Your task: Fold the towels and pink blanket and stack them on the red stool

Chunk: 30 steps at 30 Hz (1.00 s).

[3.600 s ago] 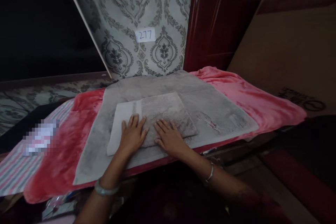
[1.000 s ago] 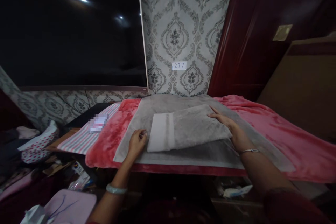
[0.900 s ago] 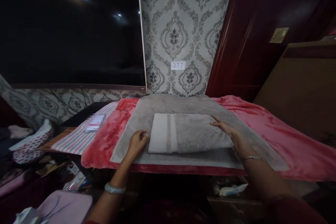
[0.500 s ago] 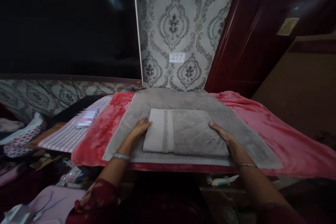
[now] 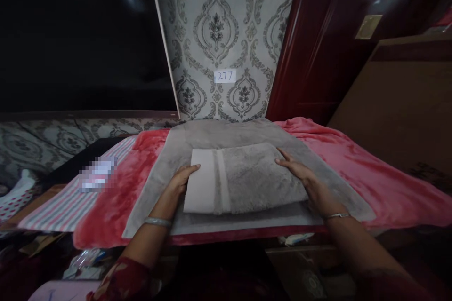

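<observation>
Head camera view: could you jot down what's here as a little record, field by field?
Left hand: left hand flat against the left edge of the folded grey towel
Right hand: right hand on the towel's right edge
Towel: folded, pale band at its left end
Underneath: larger grey towel spread over a red blanket
Left side: striped cloth
Wall: patterned wallpaper, label reading 277

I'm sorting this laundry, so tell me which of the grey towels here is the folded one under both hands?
The smaller grey towel with the white striped end, folded, held between left hand and right hand; the larger grey towel lies spread flat beneath.
</observation>
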### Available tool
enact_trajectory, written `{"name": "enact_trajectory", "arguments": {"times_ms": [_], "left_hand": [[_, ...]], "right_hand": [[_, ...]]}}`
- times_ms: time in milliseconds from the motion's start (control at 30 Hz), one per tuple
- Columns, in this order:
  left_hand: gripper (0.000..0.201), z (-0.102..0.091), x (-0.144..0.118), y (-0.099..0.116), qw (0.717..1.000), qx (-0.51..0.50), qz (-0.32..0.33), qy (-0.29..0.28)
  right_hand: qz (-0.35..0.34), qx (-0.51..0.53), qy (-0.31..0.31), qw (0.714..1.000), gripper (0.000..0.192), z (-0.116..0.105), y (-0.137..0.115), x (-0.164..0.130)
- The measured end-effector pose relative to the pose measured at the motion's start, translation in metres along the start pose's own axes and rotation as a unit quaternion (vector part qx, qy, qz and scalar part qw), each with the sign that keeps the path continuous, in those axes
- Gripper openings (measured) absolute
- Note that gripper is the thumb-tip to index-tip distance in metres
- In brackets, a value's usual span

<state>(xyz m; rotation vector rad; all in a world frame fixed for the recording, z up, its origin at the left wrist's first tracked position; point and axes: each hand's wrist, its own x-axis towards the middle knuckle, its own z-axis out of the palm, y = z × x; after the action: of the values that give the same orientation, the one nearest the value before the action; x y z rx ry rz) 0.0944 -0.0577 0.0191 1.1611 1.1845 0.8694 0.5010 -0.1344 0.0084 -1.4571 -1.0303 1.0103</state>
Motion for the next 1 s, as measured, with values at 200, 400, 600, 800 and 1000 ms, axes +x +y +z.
{"name": "enact_trajectory", "arguments": {"times_ms": [200, 400, 600, 800, 1000], "left_hand": [[0.057, 0.004, -0.034, 0.041, 0.992, -0.086, 0.088, 0.006], [0.066, 0.024, -0.046, -0.007, 0.992, -0.122, 0.023, 0.002], [0.055, 0.009, -0.032, -0.045, 0.983, -0.152, -0.079, -0.061], [0.034, 0.018, -0.020, -0.025, 0.981, -0.174, -0.087, -0.012], [0.042, 0.034, -0.010, -0.019, 0.979, -0.184, -0.087, 0.008]], "right_hand": [[-0.063, -0.013, -0.055, 0.996, 0.076, -0.019, -0.080, 0.031], [-0.042, -0.132, -0.037, 0.990, 0.069, -0.010, -0.081, 0.077], [0.054, -0.188, -0.007, 0.981, 0.051, 0.003, -0.013, 0.088], [0.089, -0.226, 0.002, 0.970, 0.036, 0.000, -0.009, 0.111], [0.084, -0.265, 0.015, 0.961, 0.026, 0.012, -0.008, 0.119]]}}
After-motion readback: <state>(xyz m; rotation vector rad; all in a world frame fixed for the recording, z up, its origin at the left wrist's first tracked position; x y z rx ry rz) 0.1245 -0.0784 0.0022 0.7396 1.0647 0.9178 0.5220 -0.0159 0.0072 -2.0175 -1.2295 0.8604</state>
